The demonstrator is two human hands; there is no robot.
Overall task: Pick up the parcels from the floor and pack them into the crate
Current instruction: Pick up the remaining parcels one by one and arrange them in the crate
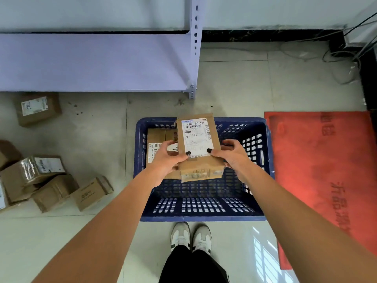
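- Held parcel (199, 146): a brown cardboard box with a white shipping label on its upper face, carried above the open top of the crate, tilted slightly, its far end over the crate's far rim.
- Left hand (169, 158): grips the parcel's left edge; the thumb lies on the label, the other fingers (166, 144) curl round the side and beneath.
- Right hand (232, 153): grips the parcel's right edge in mirror fashion, thumb on the label, fingers wrapped round the side.
- Crate (204, 218): dark blue plastic with perforated walls and floor, standing on the tiled floor (234, 88) just ahead of the person's white shoes (190, 235).
- Packed parcel (158, 140): a labelled cardboard box already inside the crate, against its left wall, partly hidden by the left hand and the held parcel.
- Parcels on the floor (47, 180): a cluster of cardboard boxes lying well to the left of the crate; one further box (37, 108) lies apart, near the shelf.
- Shelf (98, 62): pale metal unit beyond the crate.
- Red mat (326, 170): lies just beside the crate's right wall.
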